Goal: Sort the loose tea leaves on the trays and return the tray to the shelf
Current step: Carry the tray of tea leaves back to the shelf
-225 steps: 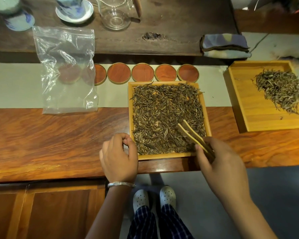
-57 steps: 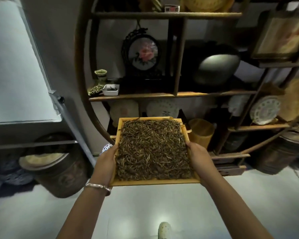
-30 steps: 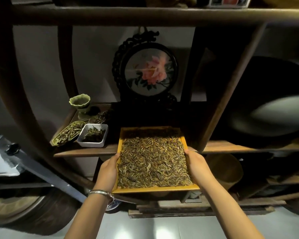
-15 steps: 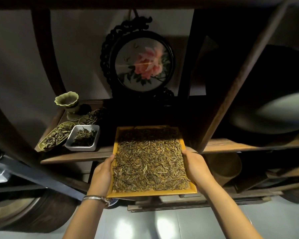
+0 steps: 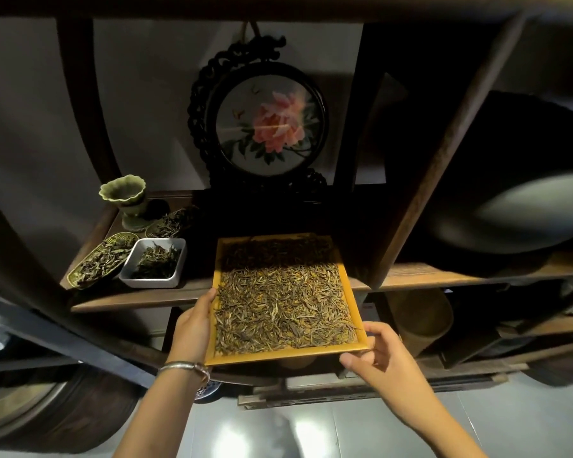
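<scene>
Tray (image 5: 280,353) of tea leaves (image 5: 283,305) lies half on the shelf (image 5: 129,297), level to prevent spillage; left hand (image 5: 192,328) clasps its side, right hand (image 5: 382,358) pinches the near corner.

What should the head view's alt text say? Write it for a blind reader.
Two hands slide a wooden tray of tea leaves onto a dark shelf: left hand on its side, right hand at its near corner. A white dish sits left; a framed peony stands behind.
</scene>
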`<state>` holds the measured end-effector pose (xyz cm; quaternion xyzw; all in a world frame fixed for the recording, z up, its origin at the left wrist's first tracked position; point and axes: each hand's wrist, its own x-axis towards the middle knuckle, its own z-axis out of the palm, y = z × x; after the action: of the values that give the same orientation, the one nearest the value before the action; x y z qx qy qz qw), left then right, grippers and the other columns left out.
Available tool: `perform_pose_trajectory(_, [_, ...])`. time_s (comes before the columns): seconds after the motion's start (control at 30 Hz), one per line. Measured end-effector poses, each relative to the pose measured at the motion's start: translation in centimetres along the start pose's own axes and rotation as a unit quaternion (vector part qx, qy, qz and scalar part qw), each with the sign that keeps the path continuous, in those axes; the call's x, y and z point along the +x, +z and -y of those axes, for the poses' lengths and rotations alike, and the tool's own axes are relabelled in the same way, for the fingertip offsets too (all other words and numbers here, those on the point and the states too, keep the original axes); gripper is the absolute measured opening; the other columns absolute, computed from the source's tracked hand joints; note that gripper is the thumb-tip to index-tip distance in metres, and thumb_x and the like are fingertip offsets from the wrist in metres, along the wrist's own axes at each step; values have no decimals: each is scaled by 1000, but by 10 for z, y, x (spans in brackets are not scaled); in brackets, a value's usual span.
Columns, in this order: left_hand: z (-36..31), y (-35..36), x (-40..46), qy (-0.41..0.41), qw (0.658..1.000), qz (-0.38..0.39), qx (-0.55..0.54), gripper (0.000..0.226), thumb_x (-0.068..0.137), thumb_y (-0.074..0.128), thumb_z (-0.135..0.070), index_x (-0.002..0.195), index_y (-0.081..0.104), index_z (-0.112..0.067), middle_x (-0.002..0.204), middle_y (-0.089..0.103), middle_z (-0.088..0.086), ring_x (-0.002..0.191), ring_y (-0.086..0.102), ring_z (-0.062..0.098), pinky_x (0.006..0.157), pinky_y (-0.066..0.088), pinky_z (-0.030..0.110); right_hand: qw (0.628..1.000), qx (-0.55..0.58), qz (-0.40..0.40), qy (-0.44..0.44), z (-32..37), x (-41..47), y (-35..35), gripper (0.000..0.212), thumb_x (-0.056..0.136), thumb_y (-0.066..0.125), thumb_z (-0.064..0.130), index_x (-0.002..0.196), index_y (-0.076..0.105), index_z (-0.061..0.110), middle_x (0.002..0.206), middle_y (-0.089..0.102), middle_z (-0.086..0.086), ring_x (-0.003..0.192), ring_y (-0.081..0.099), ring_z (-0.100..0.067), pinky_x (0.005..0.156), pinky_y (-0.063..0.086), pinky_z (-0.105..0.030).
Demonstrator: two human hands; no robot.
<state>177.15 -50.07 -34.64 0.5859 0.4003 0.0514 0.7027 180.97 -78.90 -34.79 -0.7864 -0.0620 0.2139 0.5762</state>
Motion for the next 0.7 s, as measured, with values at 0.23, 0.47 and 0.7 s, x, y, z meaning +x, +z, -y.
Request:
perform_pose_trajectory(0.23, [-2, -5, 0, -15, 998, 51, -32, 38, 93, 49, -43, 89, 70, -12, 86, 74, 15, 81, 71, 34, 74, 54, 41, 995, -46, -80, -45, -9, -1, 19, 45, 72, 80, 26, 106, 51, 36, 88, 68, 16, 79, 66, -16, 72, 58, -31])
perform_pose_trajectory(0.47, [22, -54, -25, 79, 985, 149, 27, 38, 89, 40, 4, 120, 55, -14, 104, 70, 12, 81, 69, 29, 58, 55, 36, 992, -43, -98, -61, -12, 1, 21, 44, 74, 78, 26, 109, 52, 33, 89, 70, 13, 79, 67, -20, 73, 58, -35])
perform_pose_trajectory(0.7, [38, -46, -48, 179, 958, 149, 168, 67, 73, 76, 1, 125, 46, -28, 109, 66, -1, 86, 67, 22, 70, 56, 27, 989, -42, -111, -83, -14, 2, 23, 41, 77, 76, 21, 111, 54, 27, 84, 69, 4, 78, 65, -23, 72, 57, -38])
